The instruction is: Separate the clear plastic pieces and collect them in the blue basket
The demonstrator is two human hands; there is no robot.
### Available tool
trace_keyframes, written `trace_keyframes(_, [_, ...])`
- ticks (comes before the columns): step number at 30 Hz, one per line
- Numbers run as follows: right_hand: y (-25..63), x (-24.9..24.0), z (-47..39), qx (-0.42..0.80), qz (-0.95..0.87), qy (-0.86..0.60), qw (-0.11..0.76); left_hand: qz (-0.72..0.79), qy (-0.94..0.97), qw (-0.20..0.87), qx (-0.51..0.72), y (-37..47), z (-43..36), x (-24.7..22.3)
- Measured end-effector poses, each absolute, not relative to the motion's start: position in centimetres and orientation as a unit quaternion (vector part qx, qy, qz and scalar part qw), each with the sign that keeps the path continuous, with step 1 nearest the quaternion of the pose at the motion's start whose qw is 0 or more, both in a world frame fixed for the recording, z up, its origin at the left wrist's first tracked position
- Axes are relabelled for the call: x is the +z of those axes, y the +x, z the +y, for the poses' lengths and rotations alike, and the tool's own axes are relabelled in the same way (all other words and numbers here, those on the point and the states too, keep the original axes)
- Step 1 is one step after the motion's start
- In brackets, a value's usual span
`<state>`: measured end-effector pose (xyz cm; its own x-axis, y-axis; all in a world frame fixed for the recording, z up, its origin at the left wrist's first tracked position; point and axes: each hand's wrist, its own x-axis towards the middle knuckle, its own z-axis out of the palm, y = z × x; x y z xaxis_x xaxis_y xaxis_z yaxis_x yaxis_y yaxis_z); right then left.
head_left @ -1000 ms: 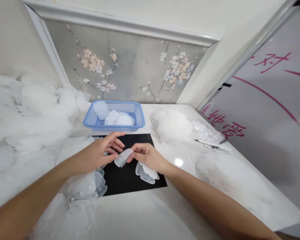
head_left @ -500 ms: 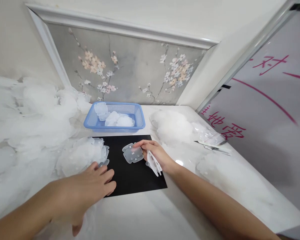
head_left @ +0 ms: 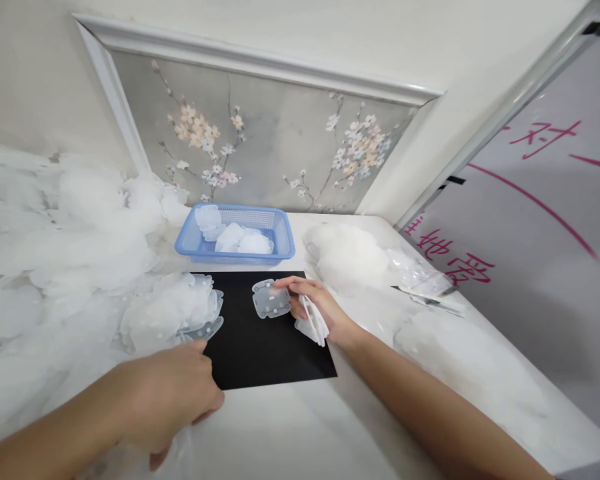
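Note:
My right hand (head_left: 320, 307) is closed around a few thin, translucent plastic lids (head_left: 313, 321) with tabbed edges, held tilted in the palm. Its index fingertip rests on another such lid (head_left: 270, 300), flat over the black mat (head_left: 265, 357) and dotted with small pale spots. At lower left, my left hand (head_left: 167, 393) hovers palm down by the mat's near left corner, thumb apart, fingers bent and partly hidden. Its index finger reaches the near edge of a heap of the same lids (head_left: 165, 310); whether it touches them I cannot tell.
A blue basket (head_left: 235, 257) with several lids in it stands behind the mat. A large heap of lids (head_left: 65, 227) covers the left side. Another white pile (head_left: 347, 253) lies at back right, beside a clear plastic bag (head_left: 420, 270) and a dark-tipped thin tool (head_left: 430, 301).
My left hand has curled its spread fingers and drawn down slightly from the heap. My right hand keeps its lids, the front one a little higher in view. The camera view shifted slightly.

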<state>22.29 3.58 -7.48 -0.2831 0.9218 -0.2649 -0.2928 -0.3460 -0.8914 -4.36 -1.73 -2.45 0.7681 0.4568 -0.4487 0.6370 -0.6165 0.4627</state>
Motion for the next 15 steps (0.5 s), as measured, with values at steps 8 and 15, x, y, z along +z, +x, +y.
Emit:
trace_keyframes(8, [22.1, -7.5, 3.4, 0.696, -0.381, -0.437, 0.423, 0.259, 0.877, 0.362, -0.182, -3.7, -2.0, -2.2])
trace_keyframes(15, [20.6, -2.3, 5.8, 0.617, -0.459, -0.432, 0.47, 0.252, 0.814, 0.504, -0.138, -3.9, 1.5, 0.4])
